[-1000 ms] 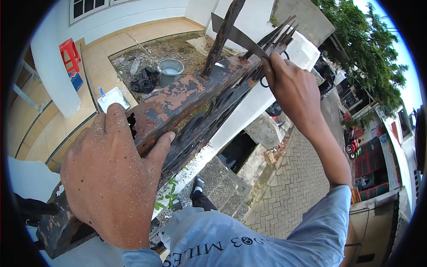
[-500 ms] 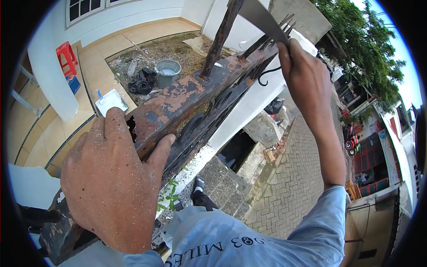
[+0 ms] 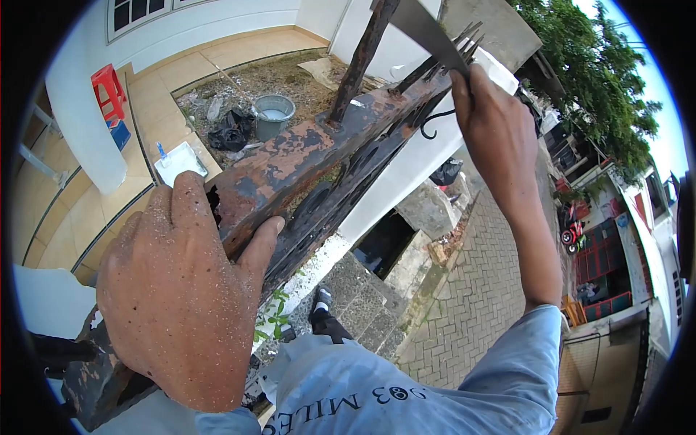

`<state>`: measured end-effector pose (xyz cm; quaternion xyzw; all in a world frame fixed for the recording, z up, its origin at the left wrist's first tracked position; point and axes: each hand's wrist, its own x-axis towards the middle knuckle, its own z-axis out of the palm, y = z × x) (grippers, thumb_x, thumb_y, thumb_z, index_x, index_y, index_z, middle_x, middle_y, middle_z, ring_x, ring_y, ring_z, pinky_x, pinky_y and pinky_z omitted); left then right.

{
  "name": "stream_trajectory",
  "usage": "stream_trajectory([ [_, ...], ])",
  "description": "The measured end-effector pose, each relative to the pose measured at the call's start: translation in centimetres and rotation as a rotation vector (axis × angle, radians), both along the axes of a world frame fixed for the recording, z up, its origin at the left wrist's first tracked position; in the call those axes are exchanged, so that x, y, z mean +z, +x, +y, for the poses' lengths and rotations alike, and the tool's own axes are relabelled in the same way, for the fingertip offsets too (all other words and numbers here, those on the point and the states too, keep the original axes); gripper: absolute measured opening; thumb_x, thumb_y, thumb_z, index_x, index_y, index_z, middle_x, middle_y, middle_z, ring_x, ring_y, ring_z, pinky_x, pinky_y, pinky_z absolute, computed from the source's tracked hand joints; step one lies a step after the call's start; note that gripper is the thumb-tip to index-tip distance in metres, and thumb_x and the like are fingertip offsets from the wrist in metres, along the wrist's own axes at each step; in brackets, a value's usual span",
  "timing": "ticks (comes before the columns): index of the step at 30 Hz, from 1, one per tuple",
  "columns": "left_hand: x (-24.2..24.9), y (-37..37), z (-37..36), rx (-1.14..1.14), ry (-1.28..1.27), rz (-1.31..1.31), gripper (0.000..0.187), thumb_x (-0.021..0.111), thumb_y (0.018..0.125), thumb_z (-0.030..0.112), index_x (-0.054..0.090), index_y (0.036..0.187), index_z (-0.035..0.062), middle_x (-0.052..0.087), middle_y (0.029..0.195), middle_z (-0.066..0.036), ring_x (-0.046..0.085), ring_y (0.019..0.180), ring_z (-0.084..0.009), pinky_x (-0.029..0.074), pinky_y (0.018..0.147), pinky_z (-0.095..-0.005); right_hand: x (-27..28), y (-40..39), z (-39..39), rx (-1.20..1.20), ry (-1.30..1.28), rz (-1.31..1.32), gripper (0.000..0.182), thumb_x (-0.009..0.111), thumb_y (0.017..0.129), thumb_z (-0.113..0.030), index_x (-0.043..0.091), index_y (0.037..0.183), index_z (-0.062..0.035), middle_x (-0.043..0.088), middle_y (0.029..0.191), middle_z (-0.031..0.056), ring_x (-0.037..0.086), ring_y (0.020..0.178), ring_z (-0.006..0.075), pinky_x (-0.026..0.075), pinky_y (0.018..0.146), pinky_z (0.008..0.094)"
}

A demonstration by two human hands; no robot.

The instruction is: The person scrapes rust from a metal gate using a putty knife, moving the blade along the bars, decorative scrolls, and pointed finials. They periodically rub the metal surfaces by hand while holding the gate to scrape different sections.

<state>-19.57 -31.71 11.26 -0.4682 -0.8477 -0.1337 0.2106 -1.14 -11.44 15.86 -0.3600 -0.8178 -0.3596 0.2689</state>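
My left hand (image 3: 185, 290), dusted with pale flecks, is wrapped over the near end of a rusty metal fence rail (image 3: 279, 163). Its thumb presses along the rail's side. Dark paint on the rail is patchy, with brown rust showing through. My right hand (image 3: 500, 134) is closed round a scraper (image 3: 428, 36) near the rail's far end. The scraper's broad grey blade points up and left; its handle is hidden in my fist. An upright rusty bar (image 3: 360, 65) rises from the rail between my hands. Pointed bars (image 3: 464, 40) stand beyond the blade.
A grey bucket (image 3: 273, 114) with whitish liquid stands by a black plastic bag (image 3: 233, 130). A white paint tray (image 3: 181, 164) with a blue-handled brush lies on the tiled step. Below the rail are a white wall (image 3: 402, 185), a dark drain opening (image 3: 383, 243) and paving (image 3: 464, 290).
The view has shifted very slightly. Both hands keep their grips, and the scraper stays in nearly the same place.
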Motion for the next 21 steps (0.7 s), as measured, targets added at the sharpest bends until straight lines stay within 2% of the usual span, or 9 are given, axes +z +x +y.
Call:
stream_trajectory([
  [1, 0.0, 0.0, 0.0, -0.001, -0.006, 0.012, 0.064, 0.084, 0.062, 0.042, 0.064, 0.106, 0.0, 0.069, 0.085, -0.013, 0.069, 0.075, -0.0247, 0.056, 0.068, -0.0354, -1.5, 0.0, 0.6, 0.056, 0.024, -0.097, 0.028, 0.048, 0.099, -0.031, 0.05, 0.084, -0.007, 0.061, 0.063, 0.0138, 0.061, 0.051, 0.0341, 0.047, 0.045, 0.0422],
  [3, -0.4, 0.0, -0.2, -0.033, 0.017, 0.06, 0.062, 0.083, 0.064, 0.038, 0.064, 0.111, 0.0024, 0.068, 0.094, -0.011, 0.067, 0.083, -0.023, 0.055, 0.074, -0.0339, -0.9, 0.1, 0.6, 0.082, 0.01, -0.114, 0.03, 0.047, 0.099, -0.032, 0.049, 0.082, -0.0071, 0.06, 0.06, 0.0144, 0.06, 0.05, 0.0342, 0.047, 0.044, 0.0422],
  [5, -1.1, 0.0, -0.3, -0.093, 0.07, 0.127, 0.06, 0.081, 0.066, 0.033, 0.063, 0.117, 0.0066, 0.067, 0.106, -0.008, 0.064, 0.096, -0.0212, 0.053, 0.083, -0.0325, 0.8, 0.5, 0.7, 0.057, 0.024, 0.064, 0.03, 0.046, 0.099, -0.032, 0.049, 0.082, -0.0069, 0.059, 0.056, 0.0141, 0.06, 0.05, 0.0345, 0.048, 0.044, 0.0425],
  [9, -2.4, 1.5, 0.9, -0.165, 0.098, 0.223, 0.065, 0.078, 0.069, 0.026, 0.057, 0.13, 0.0175, 0.058, 0.126, -0.002, 0.054, 0.115, -0.0204, 0.044, 0.1, -0.0363, -1.8, -0.1, 0.5, 0.016, -0.036, -0.136, 0.031, 0.046, 0.099, -0.033, 0.051, 0.085, -0.0061, 0.059, 0.055, 0.0151, 0.061, 0.05, 0.0351, 0.047, 0.044, 0.0433],
  [11, -3.1, 1.8, 2.6, -0.229, 0.131, 0.3, 0.069, 0.079, 0.069, 0.025, 0.054, 0.133, 0.0206, 0.055, 0.131, -0.001, 0.052, 0.118, -0.0209, 0.04, 0.104, -0.0396, 0.5, 0.2, 0.4, 0.026, -0.005, 0.016, 0.027, 0.047, 0.099, -0.031, 0.05, 0.088, -0.0062, 0.058, 0.054, 0.0143, 0.061, 0.05, 0.0351, 0.049, 0.046, 0.0436],
  [12, -3.5, 1.9, 3.2, -0.231, 0.136, 0.312, 0.073, 0.08, 0.067, 0.024, 0.052, 0.135, 0.0203, 0.053, 0.134, -0.001, 0.051, 0.119, -0.0214, 0.04, 0.103, -0.0412, 0.8, 0.2, 0.3, 0.033, -0.018, 0.106, 0.027, 0.048, 0.098, -0.031, 0.05, 0.088, -0.006, 0.057, 0.054, 0.0146, 0.061, 0.051, 0.0356, 0.049, 0.048, 0.044],
  [16, -4.5, 1.7, 3.4, -0.226, 0.181, 0.364, 0.072, 0.08, 0.067, 0.025, 0.054, 0.134, 0.0198, 0.054, 0.134, -0.002, 0.051, 0.119, -0.022, 0.039, 0.101, -0.0413, -1.3, -0.2, 0.1, 0.011, -0.001, -0.136, 0.03, 0.047, 0.098, -0.033, 0.05, 0.084, -0.006, 0.058, 0.055, 0.0153, 0.061, 0.051, 0.0354, 0.048, 0.046, 0.0436],
  [19, -5.3, 2.1, 3.8, -0.215, 0.237, 0.369, 0.072, 0.08, 0.066, 0.027, 0.055, 0.133, 0.02, 0.054, 0.134, -0.003, 0.051, 0.12, -0.022, 0.038, 0.1, -0.0414, 0.3, 0.2, 0.4, -0.002, 0.007, 0.071, 0.028, 0.048, 0.098, -0.032, 0.05, 0.085, -0.007, 0.057, 0.054, 0.0145, 0.061, 0.05, 0.0346, 0.049, 0.046, 0.0432],
  [21, -5.3, 2.2, 3.9, -0.214, 0.264, 0.35, 0.072, 0.081, 0.065, 0.028, 0.056, 0.132, 0.0205, 0.055, 0.134, -0.002, 0.052, 0.12, -0.0219, 0.038, 0.1, -0.0418, -2.0, -0.1, 0.5, 0.013, -0.007, -0.093, 0.029, 0.048, 0.098, -0.031, 0.05, 0.083, -0.007, 0.058, 0.056, 0.0156, 0.061, 0.051, 0.0354, 0.048, 0.047, 0.0433],
])
